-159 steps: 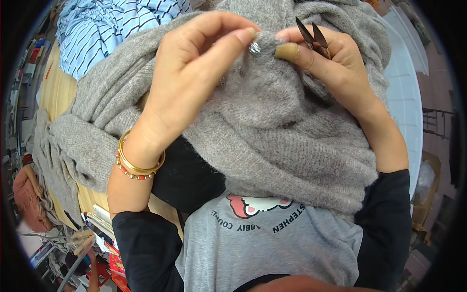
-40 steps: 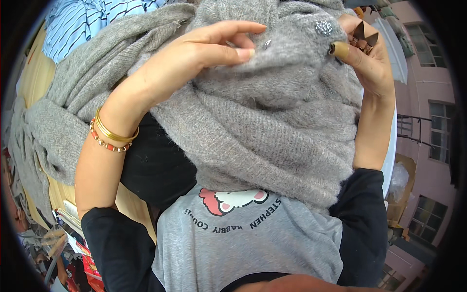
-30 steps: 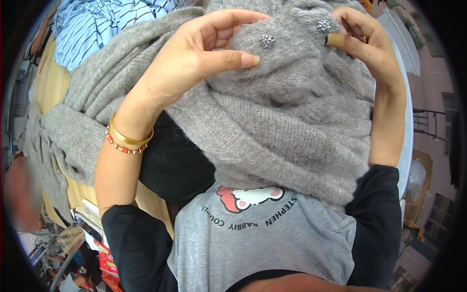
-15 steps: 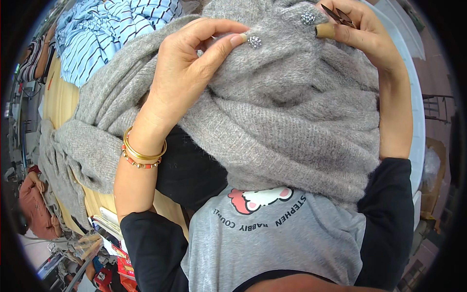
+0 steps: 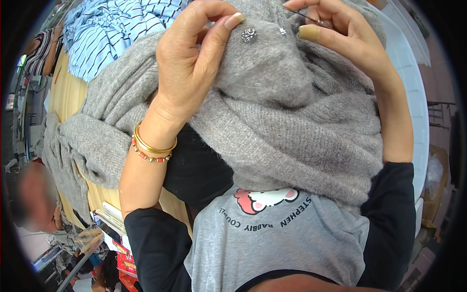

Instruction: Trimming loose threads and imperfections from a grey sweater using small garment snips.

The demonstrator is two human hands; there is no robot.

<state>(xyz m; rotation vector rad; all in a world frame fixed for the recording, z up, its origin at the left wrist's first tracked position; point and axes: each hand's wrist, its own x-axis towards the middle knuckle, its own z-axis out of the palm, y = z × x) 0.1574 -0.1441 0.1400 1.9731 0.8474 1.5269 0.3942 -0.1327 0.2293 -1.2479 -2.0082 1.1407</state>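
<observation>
A fuzzy grey knitted garment [image 5: 292, 131] lies bunched across my lap and spreads left onto the table. My left hand [image 5: 187, 68] pinches a raised fold of it between thumb and fingers, just left of a round sparkly button [image 5: 249, 35]. A second sparkly button [image 5: 282, 31] shows at the fold's right side, seen nearly edge-on. In my right hand [image 5: 352, 41] is a pair of small dark thread snips [image 5: 305, 16], their tips pointing left over the knit. Yellowish tape covers my right thumb tip, close to the second button.
Blue striped cloth [image 5: 116, 39] is heaped at the far left on the wooden table [image 5: 63, 92]. A pale blue plastic bin's rim [image 5: 416, 102] curves along my right. Papers [image 5: 109, 216] and red packets [image 5: 126, 265] lie lower left, near another person [image 5: 36, 194].
My right hand has moved left with the snips, which are now seen edge-on. The two buttons are closer together on a more raised fold. My left hand has shifted slightly up.
</observation>
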